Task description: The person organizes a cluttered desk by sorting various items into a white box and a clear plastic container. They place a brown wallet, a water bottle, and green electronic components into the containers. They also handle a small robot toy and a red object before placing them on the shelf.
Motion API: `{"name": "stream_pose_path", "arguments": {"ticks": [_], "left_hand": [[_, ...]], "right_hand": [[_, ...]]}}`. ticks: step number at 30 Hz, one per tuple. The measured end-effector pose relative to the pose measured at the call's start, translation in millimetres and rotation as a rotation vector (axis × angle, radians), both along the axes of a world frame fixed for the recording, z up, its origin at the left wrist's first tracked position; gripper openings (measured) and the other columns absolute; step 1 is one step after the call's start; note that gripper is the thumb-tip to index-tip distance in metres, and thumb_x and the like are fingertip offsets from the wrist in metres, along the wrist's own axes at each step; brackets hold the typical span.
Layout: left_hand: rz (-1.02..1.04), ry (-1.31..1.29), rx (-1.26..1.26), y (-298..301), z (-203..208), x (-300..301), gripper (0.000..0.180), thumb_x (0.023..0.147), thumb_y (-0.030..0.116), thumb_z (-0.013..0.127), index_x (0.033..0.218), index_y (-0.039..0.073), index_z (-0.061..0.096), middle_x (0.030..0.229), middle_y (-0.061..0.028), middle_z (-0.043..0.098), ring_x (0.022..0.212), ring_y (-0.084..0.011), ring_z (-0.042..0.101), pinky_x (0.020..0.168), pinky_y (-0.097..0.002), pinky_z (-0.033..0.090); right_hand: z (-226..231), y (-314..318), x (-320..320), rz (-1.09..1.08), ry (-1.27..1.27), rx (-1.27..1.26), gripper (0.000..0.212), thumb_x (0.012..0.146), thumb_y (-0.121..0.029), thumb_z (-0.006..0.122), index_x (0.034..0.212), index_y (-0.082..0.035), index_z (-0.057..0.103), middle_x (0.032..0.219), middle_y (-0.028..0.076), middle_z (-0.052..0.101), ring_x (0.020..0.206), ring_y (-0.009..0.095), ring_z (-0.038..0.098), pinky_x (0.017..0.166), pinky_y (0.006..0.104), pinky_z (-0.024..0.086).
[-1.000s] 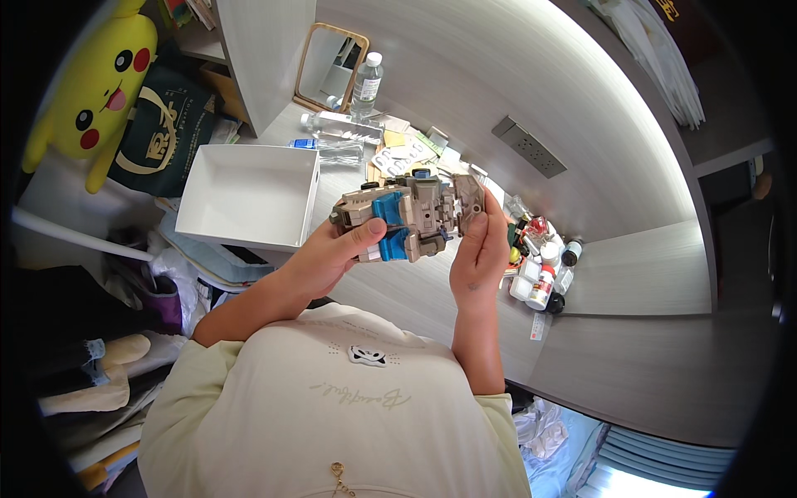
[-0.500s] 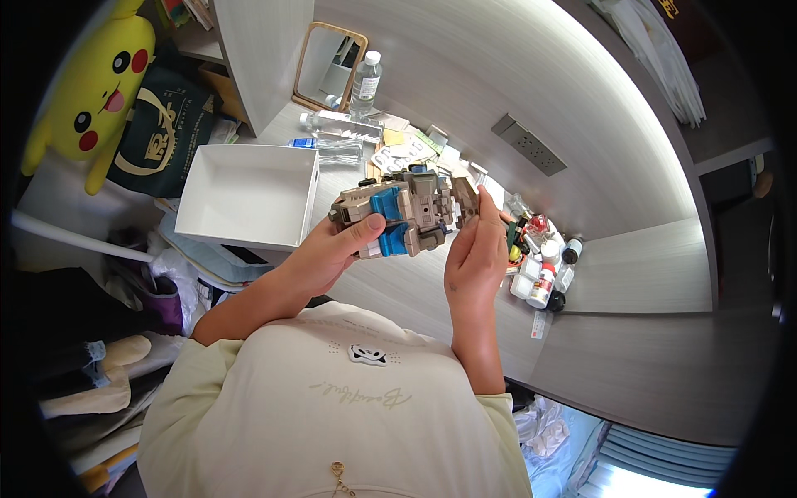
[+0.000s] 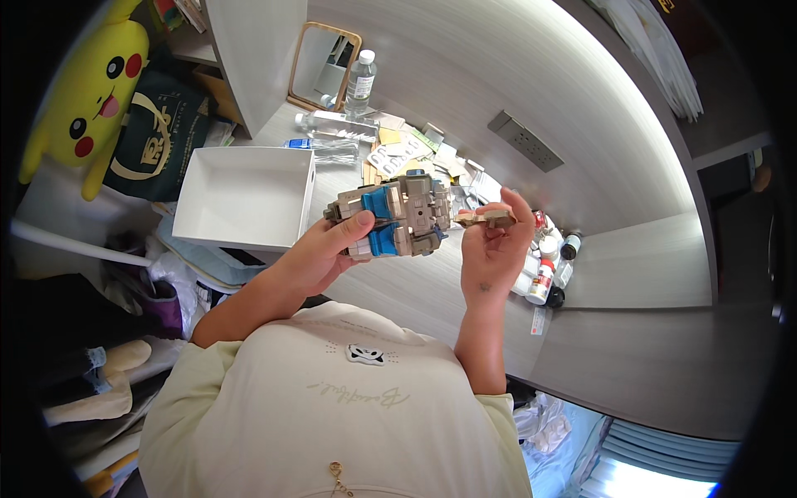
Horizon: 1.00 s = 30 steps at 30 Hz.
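Note:
A beige and grey toy robot (image 3: 419, 217) with blue panels lies across my left hand (image 3: 320, 253), which grips it with the thumb pressed on a blue panel. It is held above the desk, in front of my chest. At the toy's right end my right hand (image 3: 496, 257) pinches a small flat brown-beige toy part (image 3: 490, 218) between thumb and fingers. Whether this part is joined to the toy or only close beside it, I cannot tell.
An open white box (image 3: 245, 199) stands left on the desk. Behind it are clear bottles (image 3: 359, 87) and a wood-framed mirror (image 3: 320, 70). Papers and small pieces (image 3: 407, 153) lie beyond the toy. Several small containers (image 3: 544, 278) cluster at the right, below a wall socket strip (image 3: 525, 141).
My right hand has moved a little right, turning the small part from upright to nearly flat. My left hand keeps the toy in almost the same place.

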<state>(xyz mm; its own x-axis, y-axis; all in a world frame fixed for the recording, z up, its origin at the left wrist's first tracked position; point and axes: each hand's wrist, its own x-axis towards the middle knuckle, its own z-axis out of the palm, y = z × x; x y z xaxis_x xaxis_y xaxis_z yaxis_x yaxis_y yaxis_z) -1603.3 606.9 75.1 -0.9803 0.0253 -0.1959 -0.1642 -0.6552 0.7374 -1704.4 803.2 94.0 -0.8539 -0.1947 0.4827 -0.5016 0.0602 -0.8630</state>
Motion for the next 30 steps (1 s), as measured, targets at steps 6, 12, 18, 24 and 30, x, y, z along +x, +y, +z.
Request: {"name": "stream_pose_path", "arguments": {"ticks": [6, 12, 18, 24, 30], "left_hand": [[-0.057, -0.015, 0.098, -7, -17, -3, 0.048, 0.095, 0.047, 0.061, 0.124, 0.009, 0.058, 0.107, -0.0021, 0.068, 0.093, -0.0106, 0.063, 0.079, -0.028, 0.051], [-0.113, -0.064, 0.114, -8, -15, -2, 0.049, 0.094, 0.048, 0.063, 0.128, 0.014, 0.056, 0.111, 0.0018, 0.065, 0.097, -0.0073, 0.057, 0.082, -0.0267, 0.044], [-0.081, -0.017, 0.066, -14, -14, -2, 0.045, 0.097, 0.045, 0.058, 0.124, 0.009, 0.06, 0.104, -0.0027, 0.069, 0.086, -0.0095, 0.063, 0.076, -0.0248, 0.05], [-0.104, -0.03, 0.086, -15, -12, -1, 0.048, 0.097, 0.045, 0.058, 0.127, 0.007, 0.058, 0.11, -0.0048, 0.069, 0.092, -0.0116, 0.064, 0.082, -0.0285, 0.051], [-0.197, -0.037, 0.057, -16, -7, 2, 0.06, 0.096, 0.042, 0.059, 0.137, -0.001, 0.049, 0.13, -0.0123, 0.061, 0.119, -0.0218, 0.059, 0.104, -0.0407, 0.044]], "right_hand": [[-8, 3, -5, -0.006, 0.144, -0.096, 0.029, 0.088, 0.008, 0.062, 0.113, -0.002, 0.054, 0.109, 0.01, 0.063, 0.095, 0.014, 0.062, 0.086, 0.0277, 0.051], [-5, 2, -6, 0.077, 0.249, 0.342, 0.041, 0.083, 0.012, 0.062, 0.122, 0.001, 0.062, 0.123, 0.018, 0.065, 0.119, 0.026, 0.06, 0.097, 0.0345, 0.048], [-7, 10, -10, 0.341, 0.06, 0.206, 0.048, 0.085, 0.005, 0.063, 0.132, 0.0, 0.056, 0.138, 0.018, 0.055, 0.132, 0.028, 0.05, 0.108, 0.0371, 0.039], [-17, 17, -19, 0.537, -0.043, 0.032, 0.06, 0.082, -0.01, 0.078, 0.135, -0.002, 0.05, 0.145, 0.018, 0.046, 0.127, 0.025, 0.05, 0.105, 0.038, 0.04], [-2, 29, -30, 0.715, -0.102, 0.069, 0.083, 0.071, -0.021, 0.089, 0.139, 0.0, 0.047, 0.136, 0.01, 0.044, 0.113, 0.018, 0.05, 0.096, 0.0331, 0.043]]}}
